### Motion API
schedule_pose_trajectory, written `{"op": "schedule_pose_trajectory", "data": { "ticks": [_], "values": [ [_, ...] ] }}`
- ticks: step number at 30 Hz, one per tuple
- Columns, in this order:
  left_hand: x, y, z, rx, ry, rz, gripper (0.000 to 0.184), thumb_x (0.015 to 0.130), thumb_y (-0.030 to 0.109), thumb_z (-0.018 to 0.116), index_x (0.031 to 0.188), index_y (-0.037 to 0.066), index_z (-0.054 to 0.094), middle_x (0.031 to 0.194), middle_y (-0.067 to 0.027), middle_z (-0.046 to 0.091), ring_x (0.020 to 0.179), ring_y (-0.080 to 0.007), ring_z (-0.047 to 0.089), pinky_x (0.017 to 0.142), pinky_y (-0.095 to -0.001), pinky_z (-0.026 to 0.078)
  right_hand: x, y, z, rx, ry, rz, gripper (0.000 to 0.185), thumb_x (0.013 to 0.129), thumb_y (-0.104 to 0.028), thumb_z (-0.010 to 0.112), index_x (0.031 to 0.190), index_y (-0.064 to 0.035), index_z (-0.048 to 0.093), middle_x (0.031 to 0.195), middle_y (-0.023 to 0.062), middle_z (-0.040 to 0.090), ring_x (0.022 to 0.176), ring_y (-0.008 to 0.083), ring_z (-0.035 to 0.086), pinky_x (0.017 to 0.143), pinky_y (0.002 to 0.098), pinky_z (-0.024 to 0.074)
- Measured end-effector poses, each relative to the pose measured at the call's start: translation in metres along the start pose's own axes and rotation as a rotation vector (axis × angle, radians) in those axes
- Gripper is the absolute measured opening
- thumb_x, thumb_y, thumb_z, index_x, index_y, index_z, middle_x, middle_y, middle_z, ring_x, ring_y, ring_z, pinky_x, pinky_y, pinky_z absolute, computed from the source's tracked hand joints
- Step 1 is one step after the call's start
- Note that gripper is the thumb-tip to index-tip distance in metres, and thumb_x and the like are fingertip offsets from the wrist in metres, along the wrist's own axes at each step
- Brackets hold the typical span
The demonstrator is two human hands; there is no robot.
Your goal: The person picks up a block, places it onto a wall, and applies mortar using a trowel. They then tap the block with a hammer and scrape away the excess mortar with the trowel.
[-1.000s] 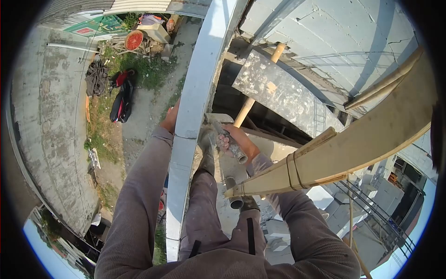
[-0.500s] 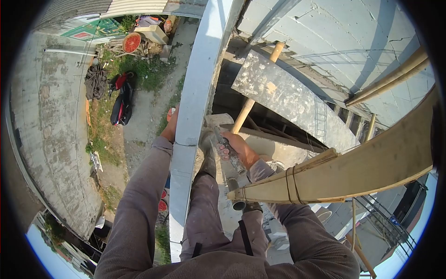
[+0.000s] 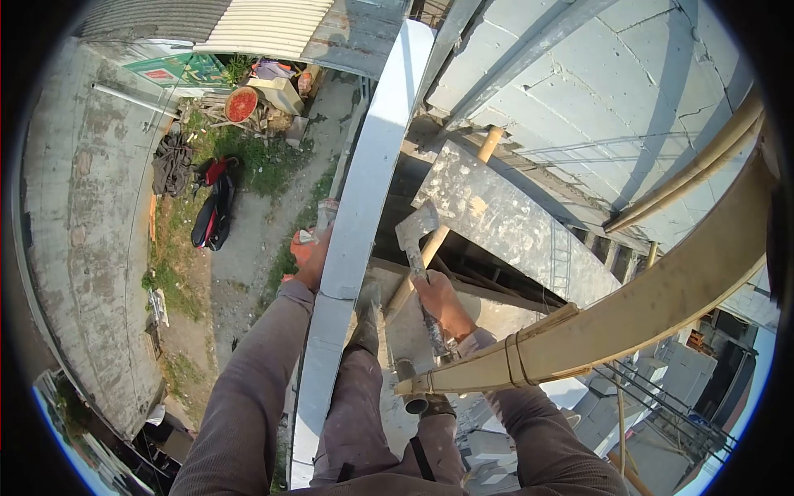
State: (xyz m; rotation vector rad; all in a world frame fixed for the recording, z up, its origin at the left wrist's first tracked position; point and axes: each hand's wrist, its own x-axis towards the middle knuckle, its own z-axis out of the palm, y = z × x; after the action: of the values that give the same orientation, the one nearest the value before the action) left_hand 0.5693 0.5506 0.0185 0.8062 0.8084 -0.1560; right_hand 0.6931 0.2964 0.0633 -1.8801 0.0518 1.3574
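My right hand (image 3: pixel 438 298) is wrapped round the handle of a hatchet-like tool (image 3: pixel 416 227) with a broad, grey, mortar-crusted head. The head points away from me, over the gap inside the wall. My left hand (image 3: pixel 313 260) is at the outer side of a narrow, pale block wall (image 3: pixel 351 223), touching or close against it. Something orange and white (image 3: pixel 304 241) shows at its fingers; I cannot make out what it is or whether it is held. A joint crosses the wall top near my left wrist.
A stained metal sheet (image 3: pixel 513 219) lies over a bamboo pole (image 3: pixel 490 145) at the right. A curved board (image 3: pixel 595 339), bound with wire, juts in above my right forearm. Beside my legs is an open pipe end (image 3: pixel 416 404). Far below stands a motorbike (image 3: pixel 215 207).
My right hand has swung the hatchet-like tool forward, and its head now stands clear of the wall. My left hand stays beside the wall. The view has shifted slightly.
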Motion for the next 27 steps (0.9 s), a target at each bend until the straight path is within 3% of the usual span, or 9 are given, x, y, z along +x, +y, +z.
{"op": "schedule_pose_trajectory", "data": {
  "ticks": [2, 4, 5, 9, 12, 16, 19, 24, 27],
  "values": [
    [0.002, 0.005, 0.0, -0.02, -0.077, -0.026, 0.064, 0.11, 0.056, 0.032, 0.149, 0.009, 0.05, 0.128, -0.0044, 0.067, 0.107, -0.0138, 0.067, 0.089, -0.0306, 0.056, -0.008, -0.023, -0.013, -0.363, 0.288, -0.26, 0.04, 0.1, -0.034, 0.063, 0.098, 0.0063, 0.057, 0.067, 0.0188, 0.063, 0.07, 0.0365, 0.069, 0.065, 0.048, 0.0499],
    [0.008, 0.012, 0.007, -0.033, -0.097, 0.025, 0.066, 0.11, 0.058, 0.03, 0.149, 0.009, 0.05, 0.128, -0.0049, 0.067, 0.108, -0.0142, 0.067, 0.091, -0.0307, 0.056, -0.035, -0.101, -0.027, -0.229, 0.25, -0.282, 0.035, 0.1, -0.028, 0.062, 0.094, 0.0044, 0.052, 0.064, 0.0233, 0.06, 0.062, 0.0452, 0.064, 0.058, 0.05, 0.0477],
    [0.01, 0.014, 0.009, -0.039, -0.111, 0.059, 0.068, 0.109, 0.059, 0.029, 0.15, 0.008, 0.05, 0.128, -0.0055, 0.067, 0.11, -0.0145, 0.066, 0.093, -0.0308, 0.055, -0.017, -0.104, -0.038, -0.45, 0.383, -0.549, 0.033, 0.101, -0.026, 0.062, 0.093, 0.0037, 0.049, 0.063, 0.024, 0.06, 0.058, 0.0452, 0.062, 0.054, 0.05, 0.0466],
    [0.031, 0.031, 0.007, -0.077, -0.215, 0.045, 0.066, 0.112, 0.054, 0.025, 0.156, 0.007, 0.041, 0.144, -0.0078, 0.057, 0.125, -0.0147, 0.059, 0.105, -0.0304, 0.05, -0.003, -0.201, -0.05, -0.641, 0.574, -0.87, 0.031, 0.101, -0.023, 0.061, 0.101, 0.0047, 0.047, 0.061, 0.0259, 0.058, 0.06, 0.0478, 0.062, 0.058, 0.0559, 0.0477],
    [0.037, 0.05, 0.014, -0.01, -0.214, 0.044, 0.068, 0.112, 0.055, 0.023, 0.157, 0.008, 0.04, 0.144, -0.0085, 0.057, 0.126, -0.0148, 0.059, 0.105, -0.0304, 0.05, 0.015, -0.252, -0.046, -0.714, 0.628, -0.85, 0.033, 0.101, -0.024, 0.06, 0.104, 0.005, 0.045, 0.067, 0.0287, 0.062, 0.066, 0.05, 0.065, 0.063, 0.058, 0.051],
    [0.042, 0.053, 0.015, 0.056, -0.165, 0.062, 0.073, 0.11, 0.061, 0.027, 0.154, 0.006, 0.044, 0.14, -0.0089, 0.06, 0.122, -0.0157, 0.061, 0.103, -0.0309, 0.05, 0.073, -0.236, -0.047, -0.897, 0.63, -0.822, 0.033, 0.1, -0.025, 0.059, 0.105, 0.0051, 0.044, 0.076, 0.032, 0.066, 0.075, 0.0521, 0.067, 0.07, 0.0579, 0.0544],
    [0.054, 0.038, 0.007, 0.027, -0.168, 0.078, 0.075, 0.108, 0.063, 0.03, 0.152, 0.004, 0.047, 0.139, -0.0095, 0.061, 0.121, -0.0163, 0.062, 0.103, -0.0311, 0.049, 0.081, -0.222, -0.041, -0.875, 0.481, -0.549, 0.032, 0.097, -0.023, 0.057, 0.106, 0.0052, 0.045, 0.088, 0.0346, 0.068, 0.085, 0.0512, 0.069, 0.079, 0.0565, 0.0564],
    [0.041, 0.07, 0.015, 0.044, -0.169, 0.033, 0.075, 0.109, 0.061, 0.029, 0.153, 0.003, 0.046, 0.141, -0.0098, 0.06, 0.124, -0.0169, 0.06, 0.106, -0.0314, 0.047, 0.079, -0.226, -0.037, -0.832, 0.466, -0.528, 0.034, 0.098, -0.025, 0.058, 0.107, 0.0058, 0.046, 0.091, 0.0363, 0.067, 0.089, 0.052, 0.068, 0.082, 0.0568, 0.0553],
    [0.04, 0.101, 0.031, -0.122, -0.082, 0.127, 0.083, 0.105, 0.066, 0.04, 0.154, -0.001, 0.042, 0.142, -0.0152, 0.059, 0.127, -0.0195, 0.06, 0.108, -0.0331, 0.046, 0.083, -0.234, -0.054, -0.8, 0.417, -0.517, 0.036, 0.099, -0.027, 0.058, 0.107, 0.0065, 0.046, 0.091, 0.037, 0.066, 0.088, 0.0532, 0.067, 0.081, 0.0577, 0.0539]
  ]
}}
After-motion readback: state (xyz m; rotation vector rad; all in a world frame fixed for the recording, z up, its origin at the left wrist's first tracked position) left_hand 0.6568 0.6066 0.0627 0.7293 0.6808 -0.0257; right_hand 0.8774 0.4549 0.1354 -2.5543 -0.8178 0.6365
